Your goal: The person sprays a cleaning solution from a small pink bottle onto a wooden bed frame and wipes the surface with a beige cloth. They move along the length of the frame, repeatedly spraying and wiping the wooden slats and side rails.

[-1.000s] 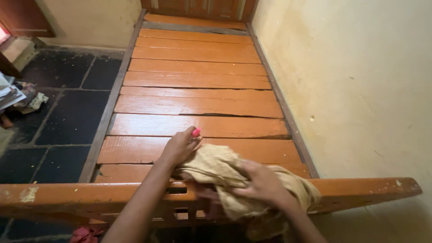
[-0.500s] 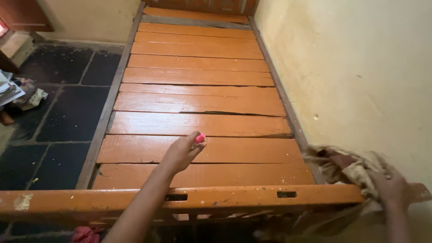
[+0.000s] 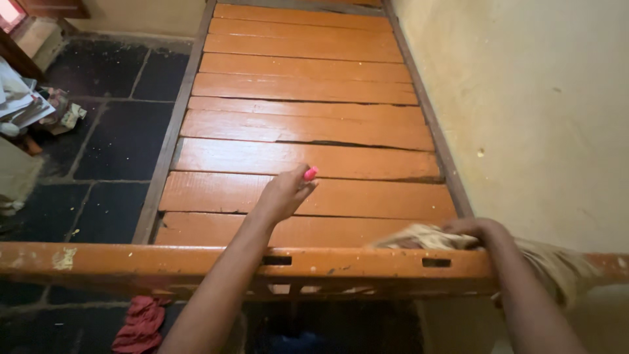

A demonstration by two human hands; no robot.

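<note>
A bare wooden bed frame with orange plank slats (image 3: 295, 124) stretches away from me, its end rail (image 3: 164, 259) across the bottom of the view. My left hand (image 3: 283, 193) hovers over the near slats, fingers curled, with a small pink thing (image 3: 310, 173) at its fingertips. My right hand (image 3: 475, 229) presses a crumpled beige cloth (image 3: 426, 237) onto the right end of the rail, near the wall corner. More of the cloth hangs down past my right forearm.
A cream plaster wall (image 3: 537, 111) runs close along the bed's right side. Dark stone floor tiles (image 3: 111, 137) lie to the left, with a pile of papers and clutter (image 3: 33, 108) at the far left. A red rag (image 3: 141, 321) lies on the floor under the rail.
The cloth went from the middle of the rail out to the right, then back onto the rail's right end under my right hand. My left hand stayed over the near slats.
</note>
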